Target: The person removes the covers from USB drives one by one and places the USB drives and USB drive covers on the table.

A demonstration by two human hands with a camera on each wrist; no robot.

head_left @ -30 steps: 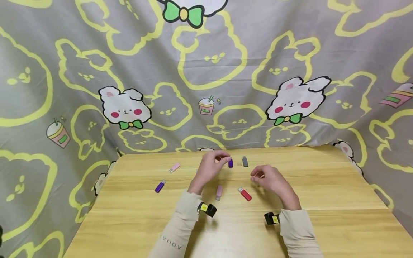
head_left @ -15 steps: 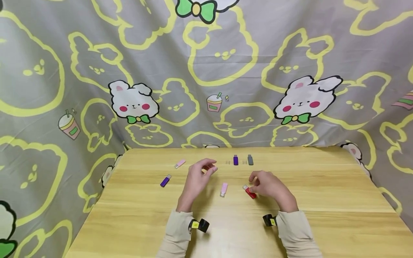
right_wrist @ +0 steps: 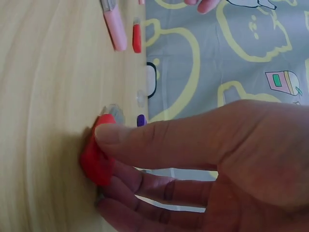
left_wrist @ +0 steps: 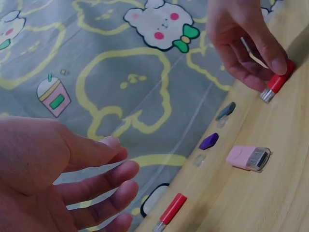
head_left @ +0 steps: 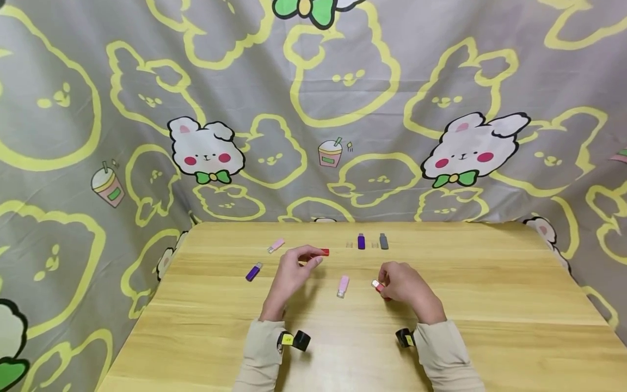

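My right hand (head_left: 405, 284) pinches a red USB stick (right_wrist: 99, 162) between thumb and fingers, low over the wooden table. Its metal plug and clear cap (right_wrist: 114, 114) point forward and left. My left hand (head_left: 293, 270) hovers over the table with fingers relaxed, holding nothing. Another red USB stick (head_left: 325, 252) shows just beyond its fingertips in the head view; the left wrist view shows that stick (left_wrist: 174, 208) apart from the hand. Between the two hands lies a pink USB stick (head_left: 344, 284) with a clear cap over its plug.
At the back, a purple USB stick (head_left: 361, 241) and a grey one (head_left: 383, 241) stand in line with two loose clear caps (head_left: 374, 245). Left lie another pink stick (head_left: 276, 245) and purple stick (head_left: 253, 271). A patterned curtain (head_left: 264, 158) hangs behind the table.
My right hand has come down onto the red USB stick and taken hold of it. My left hand has drawn back from the back row, toward the left. The head view has shifted slightly.
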